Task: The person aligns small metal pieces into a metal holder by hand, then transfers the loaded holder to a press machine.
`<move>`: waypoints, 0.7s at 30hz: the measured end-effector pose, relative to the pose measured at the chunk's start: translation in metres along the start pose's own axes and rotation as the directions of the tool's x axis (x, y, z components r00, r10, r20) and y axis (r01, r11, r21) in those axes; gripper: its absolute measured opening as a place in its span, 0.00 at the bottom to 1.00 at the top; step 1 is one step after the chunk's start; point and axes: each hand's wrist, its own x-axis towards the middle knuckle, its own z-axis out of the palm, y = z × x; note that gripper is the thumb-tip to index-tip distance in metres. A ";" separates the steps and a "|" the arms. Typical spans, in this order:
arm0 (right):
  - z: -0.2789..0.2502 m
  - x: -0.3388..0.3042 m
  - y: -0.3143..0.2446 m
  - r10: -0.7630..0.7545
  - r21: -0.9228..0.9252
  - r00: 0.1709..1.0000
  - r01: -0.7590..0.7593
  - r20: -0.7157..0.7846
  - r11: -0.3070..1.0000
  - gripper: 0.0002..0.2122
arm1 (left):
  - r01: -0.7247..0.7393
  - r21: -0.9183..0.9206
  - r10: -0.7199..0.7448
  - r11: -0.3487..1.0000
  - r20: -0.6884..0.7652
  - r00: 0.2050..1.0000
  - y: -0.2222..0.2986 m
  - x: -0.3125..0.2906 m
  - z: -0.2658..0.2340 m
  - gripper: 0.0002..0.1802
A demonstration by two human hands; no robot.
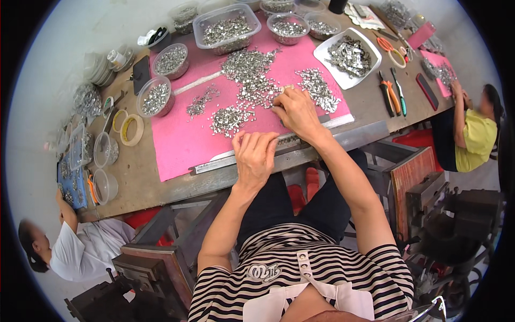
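The left hand [254,158] is at the near edge of a pink mat [177,153], over a long metal strip [214,164], its fingers bent and close to the thumb; I cannot tell whether it has hold of anything. The right hand [298,114], farther in and to the right, is partly closed, with its fingertips down at the near right side of a heap of small silvery metal pieces [249,67]; whether a piece is pinched there cannot be told.

The heap spreads over the middle of the mat. A smaller pile [228,121] lies nearer and to the left, a thin scatter [199,103] farther left, and another pile [317,88] to the right.

At the far side stands a rectangular clear tub [228,48] of pieces, with a white dish [343,81] of larger ones to its right. Orange-handled pliers [390,96] lie on the table [142,190] right of the mat; a tape roll [132,141] lies to its left. Co-workers sit at both ends, one in a yellow top [477,137], one in a white top [88,252].
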 end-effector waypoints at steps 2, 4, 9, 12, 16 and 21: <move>0.000 0.002 -0.001 0.041 -0.010 0.997 -0.041 0.068 0.999 0.05 | 0.002 0.013 -0.001 1.000 -0.032 0.999 -0.002 -0.003 0.000 0.06; 0.000 0.001 -0.001 0.051 -0.001 0.995 -0.051 0.089 0.999 0.05 | 0.009 0.006 -0.009 1.000 -0.038 0.999 -0.001 -0.003 0.001 0.06; -0.006 -0.009 0.005 -0.010 0.037 1.000 0.010 0.010 0.999 0.03 | -0.005 0.012 0.006 1.000 -0.054 0.998 0.001 -0.003 0.006 0.06; -0.020 -0.020 -0.004 -0.051 0.124 0.999 0.052 -0.010 0.991 0.02 | 0.004 -0.003 -0.004 1.000 -0.043 0.999 -0.001 -0.003 0.004 0.06; -0.044 -0.047 -0.016 -0.029 0.207 0.997 0.015 0.065 0.978 0.01 | 0.018 0.037 -0.019 0.999 0.037 0.999 0.006 0.002 0.002 0.07; -0.044 -0.068 -0.017 -0.002 0.206 1.000 -0.002 0.018 0.978 0.03 | 0.024 0.098 -0.031 0.995 0.067 0.997 0.011 0.006 0.009 0.12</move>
